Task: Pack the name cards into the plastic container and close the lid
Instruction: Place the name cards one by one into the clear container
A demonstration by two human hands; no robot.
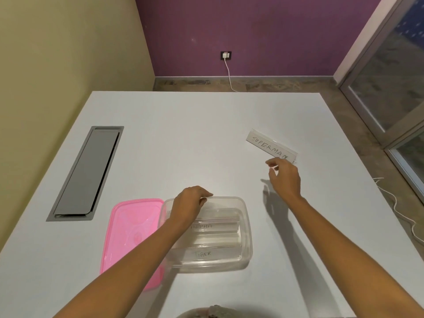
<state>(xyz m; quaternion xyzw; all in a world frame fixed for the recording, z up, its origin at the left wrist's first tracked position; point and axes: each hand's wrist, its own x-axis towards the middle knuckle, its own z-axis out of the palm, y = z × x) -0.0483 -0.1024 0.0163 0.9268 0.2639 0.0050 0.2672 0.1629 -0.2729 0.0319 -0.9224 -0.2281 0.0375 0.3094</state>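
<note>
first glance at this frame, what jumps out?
The pink lid lying flat on the white table, just left of the clear plastic container, which already holds cards marked TIGER and one partly hidden under the left hand resting on its far rim. Further right, the right hand reaches for the near end of the SUPERMAN card, the only card outside the container.

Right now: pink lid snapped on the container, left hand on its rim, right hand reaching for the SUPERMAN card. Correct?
Not quite. The head view shows the pink lid lying on the table beside the open container, not on it. Left hand on the rim, right hand at the SUPERMAN card.
</note>
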